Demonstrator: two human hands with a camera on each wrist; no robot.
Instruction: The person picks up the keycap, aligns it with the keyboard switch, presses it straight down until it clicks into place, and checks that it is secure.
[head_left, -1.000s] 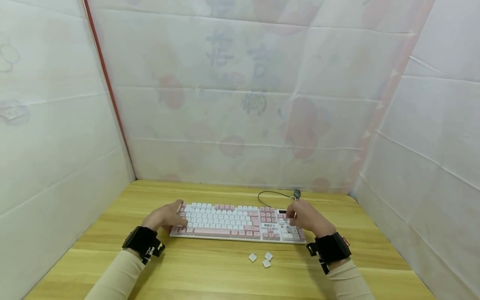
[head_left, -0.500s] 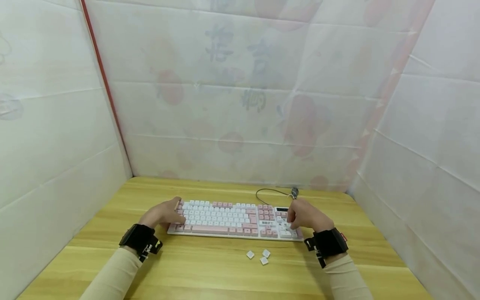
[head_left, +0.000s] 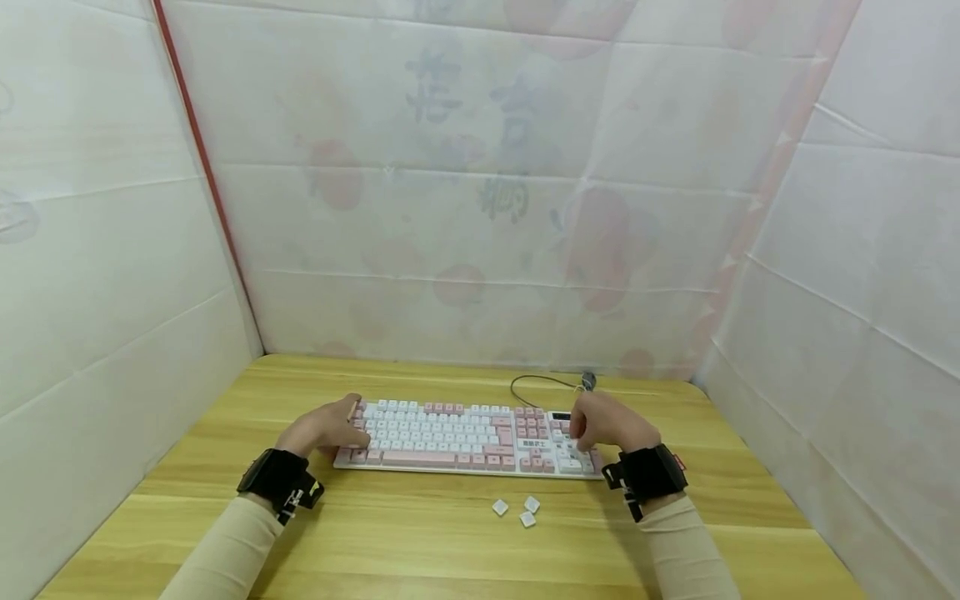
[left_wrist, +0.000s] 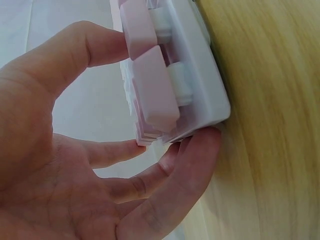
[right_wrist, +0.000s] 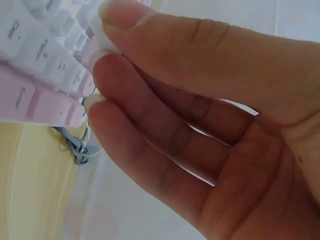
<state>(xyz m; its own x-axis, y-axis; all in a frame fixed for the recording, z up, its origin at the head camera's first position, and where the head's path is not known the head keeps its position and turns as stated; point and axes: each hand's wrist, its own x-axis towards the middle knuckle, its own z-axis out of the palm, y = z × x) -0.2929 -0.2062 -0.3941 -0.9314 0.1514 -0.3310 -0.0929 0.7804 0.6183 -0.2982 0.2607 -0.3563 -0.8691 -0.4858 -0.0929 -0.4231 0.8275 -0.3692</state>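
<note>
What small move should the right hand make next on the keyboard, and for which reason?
Probably a gentle, straight upward pull by the right hand: it seems to pinch a white keycap at the number pad, the left hand grips the other end of the keyboard, and three loose keycaps lie in front. I cannot tell whether the pinched one is seated.
</note>
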